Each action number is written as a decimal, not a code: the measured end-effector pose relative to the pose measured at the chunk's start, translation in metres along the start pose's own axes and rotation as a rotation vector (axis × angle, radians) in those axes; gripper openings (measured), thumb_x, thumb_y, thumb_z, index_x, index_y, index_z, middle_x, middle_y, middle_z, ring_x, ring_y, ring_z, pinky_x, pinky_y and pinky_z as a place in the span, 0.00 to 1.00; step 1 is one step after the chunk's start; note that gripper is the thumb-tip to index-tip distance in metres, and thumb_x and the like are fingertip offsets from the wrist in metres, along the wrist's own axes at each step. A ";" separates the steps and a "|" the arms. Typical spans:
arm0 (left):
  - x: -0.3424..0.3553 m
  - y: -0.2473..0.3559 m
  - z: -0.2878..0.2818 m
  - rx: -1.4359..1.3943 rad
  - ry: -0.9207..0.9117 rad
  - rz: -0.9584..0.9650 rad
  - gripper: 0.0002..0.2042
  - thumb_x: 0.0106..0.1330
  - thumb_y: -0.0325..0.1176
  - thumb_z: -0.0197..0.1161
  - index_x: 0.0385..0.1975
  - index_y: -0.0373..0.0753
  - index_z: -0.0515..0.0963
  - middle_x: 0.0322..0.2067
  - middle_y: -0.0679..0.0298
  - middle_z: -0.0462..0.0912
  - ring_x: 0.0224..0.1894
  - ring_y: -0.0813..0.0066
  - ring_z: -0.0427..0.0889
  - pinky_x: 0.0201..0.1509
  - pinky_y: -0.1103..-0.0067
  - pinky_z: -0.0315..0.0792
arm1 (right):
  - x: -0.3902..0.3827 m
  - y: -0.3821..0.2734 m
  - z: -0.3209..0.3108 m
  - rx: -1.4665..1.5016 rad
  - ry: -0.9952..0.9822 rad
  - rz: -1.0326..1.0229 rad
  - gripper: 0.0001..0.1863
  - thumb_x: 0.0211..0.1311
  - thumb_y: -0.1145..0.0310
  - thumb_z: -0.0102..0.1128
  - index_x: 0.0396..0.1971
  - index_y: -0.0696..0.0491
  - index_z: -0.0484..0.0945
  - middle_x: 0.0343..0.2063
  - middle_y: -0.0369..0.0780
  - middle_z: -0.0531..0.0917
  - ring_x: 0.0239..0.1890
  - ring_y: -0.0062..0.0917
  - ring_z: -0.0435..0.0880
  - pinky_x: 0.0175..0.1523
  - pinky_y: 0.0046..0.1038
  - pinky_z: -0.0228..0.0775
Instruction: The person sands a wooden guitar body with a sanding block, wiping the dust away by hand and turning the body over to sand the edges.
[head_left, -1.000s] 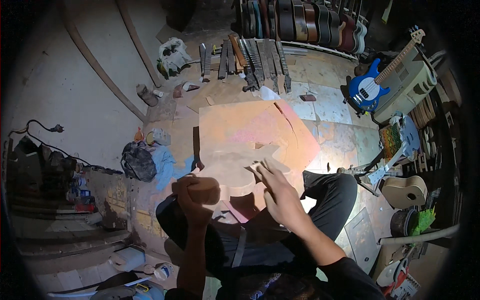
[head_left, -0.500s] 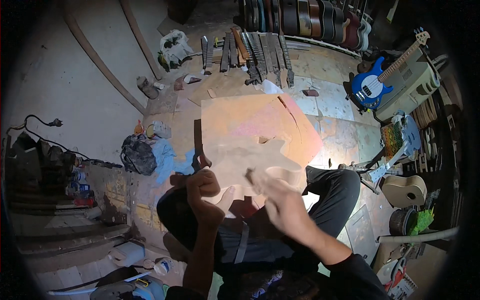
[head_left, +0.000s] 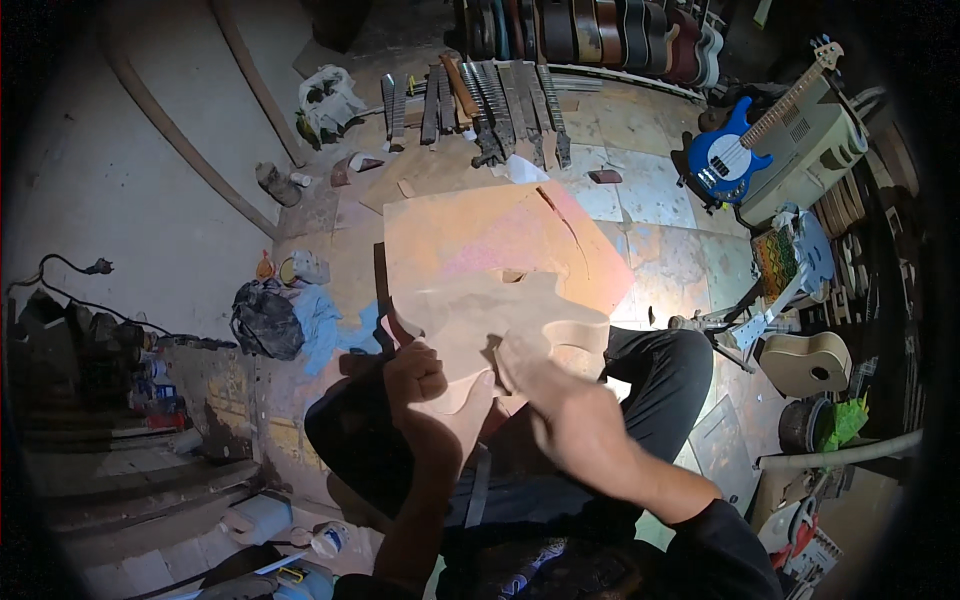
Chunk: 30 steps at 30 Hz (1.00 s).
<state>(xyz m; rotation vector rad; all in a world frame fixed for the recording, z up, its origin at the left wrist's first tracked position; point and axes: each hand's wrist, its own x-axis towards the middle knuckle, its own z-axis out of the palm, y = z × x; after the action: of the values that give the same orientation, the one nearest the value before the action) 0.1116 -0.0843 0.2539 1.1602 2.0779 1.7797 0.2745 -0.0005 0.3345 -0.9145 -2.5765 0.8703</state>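
Observation:
A pale, bare-wood electric guitar body (head_left: 450,315) lies tilted across my lap, its cutaways at the right. My left hand (head_left: 425,385) grips its near left edge, with the thumb along the lower curve and the fingers curled. My right hand (head_left: 575,405) is smeared by motion and presses a small tan piece of sandpaper (head_left: 502,362) on the wood near the middle; its fingers hide most of that piece. Under the body's far side is a flat orange and pink board (head_left: 450,220) with a dark slit at its right.
Several guitar necks (head_left: 490,105) lie on the floor ahead, before a row of guitar bodies (head_left: 590,30). A blue bass guitar (head_left: 732,160) leans at the far right. A black plastic bag (head_left: 265,318) and blue cloth (head_left: 318,325) lie left. An acoustic guitar body (head_left: 805,365) stands right.
The guitar body has shifted and turned slightly on my lap. My left hand has moved a little right, its thumb further along the edge. My right hand has moved slightly over the surface.

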 end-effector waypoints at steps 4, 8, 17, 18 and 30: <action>-0.004 0.010 0.012 0.130 -0.018 0.051 0.31 0.49 0.17 0.81 0.51 0.35 0.69 0.47 0.59 0.72 0.50 0.66 0.77 0.60 0.68 0.75 | 0.001 0.009 -0.006 -0.103 0.050 0.035 0.38 0.54 0.82 0.63 0.70 0.54 0.75 0.69 0.49 0.78 0.39 0.45 0.90 0.41 0.41 0.85; -0.007 0.009 0.023 0.166 -0.066 0.133 0.33 0.50 0.21 0.83 0.54 0.35 0.69 0.48 0.58 0.72 0.50 0.63 0.78 0.57 0.67 0.76 | -0.006 0.032 -0.008 -0.215 -0.056 0.057 0.36 0.59 0.80 0.60 0.71 0.52 0.74 0.67 0.50 0.80 0.36 0.48 0.90 0.39 0.42 0.85; -0.004 0.034 0.019 0.460 -0.184 0.207 0.32 0.47 0.36 0.87 0.51 0.36 0.75 0.49 0.51 0.78 0.53 0.47 0.79 0.63 0.57 0.70 | 0.001 -0.005 -0.023 -0.109 -0.203 0.041 0.38 0.61 0.75 0.61 0.74 0.61 0.66 0.64 0.56 0.80 0.35 0.53 0.89 0.38 0.46 0.84; -0.004 0.034 0.019 0.441 -0.184 0.206 0.32 0.47 0.36 0.87 0.50 0.36 0.76 0.49 0.51 0.78 0.53 0.47 0.79 0.63 0.57 0.70 | 0.002 0.007 -0.026 -0.126 -0.244 0.065 0.39 0.61 0.75 0.62 0.74 0.60 0.64 0.64 0.57 0.80 0.34 0.53 0.88 0.37 0.46 0.84; -0.008 0.035 0.016 0.386 -0.232 0.225 0.30 0.48 0.35 0.87 0.50 0.37 0.77 0.48 0.53 0.81 0.54 0.49 0.80 0.64 0.56 0.70 | -0.006 0.004 -0.035 -0.126 -0.208 0.135 0.33 0.64 0.73 0.63 0.71 0.54 0.71 0.67 0.54 0.78 0.36 0.52 0.89 0.37 0.44 0.84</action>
<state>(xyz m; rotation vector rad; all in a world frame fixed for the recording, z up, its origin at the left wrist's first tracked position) 0.1417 -0.0771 0.2778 1.6699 2.2804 1.2702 0.2958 0.0135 0.3592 -1.0977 -2.8015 0.8894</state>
